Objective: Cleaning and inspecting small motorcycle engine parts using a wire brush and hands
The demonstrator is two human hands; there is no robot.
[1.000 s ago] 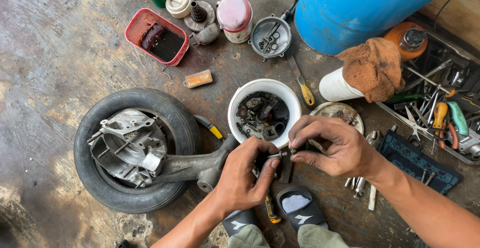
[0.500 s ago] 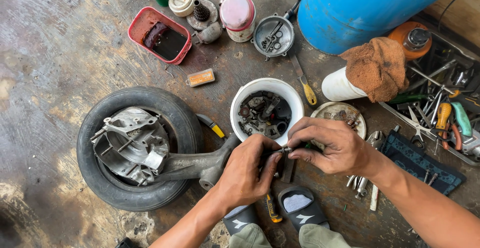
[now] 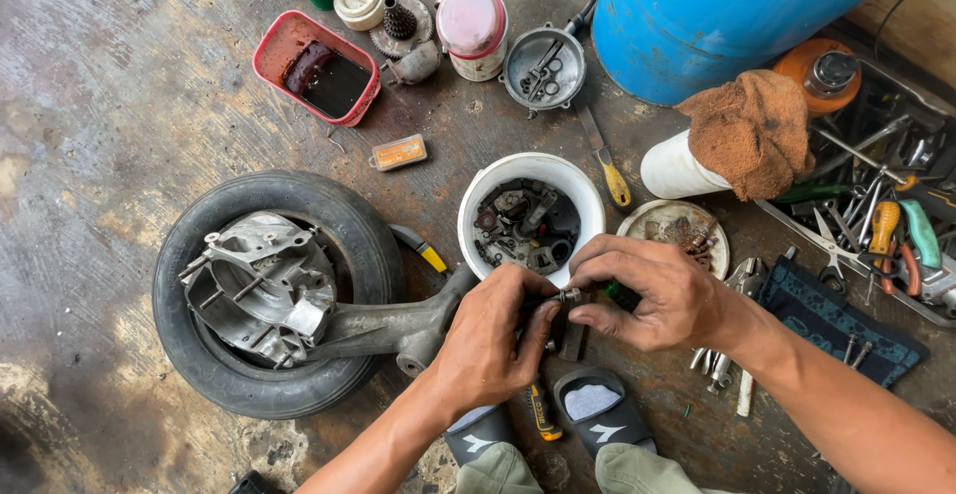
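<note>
Left hand: lower centre of the frame; fingers curled tight around a small metal part, pinched at thumb and forefinger
Right hand: just right of the left, touching it at the fingertips; grip closed on the same part from the other side (what else sits in the palm cannot be told)
Part: between both hands, just below the bowl's near rim, held above the floor
Bowl: white, centre of the frame, full of dark small metal pieces
Tyre: left of centre, lying flat; a grey engine casing rests inside it, its arm reaching toward the left hand
Tray: red, upper left, holding dark liquid
Drum: blue, upper right; a brown rag lies draped over a white cup just below it
Tools: right edge, a heap of pliers and wrenches
Screwdriver: yellow handle, just right of the bowl
Sandals: bottom centre, under the hands
</note>
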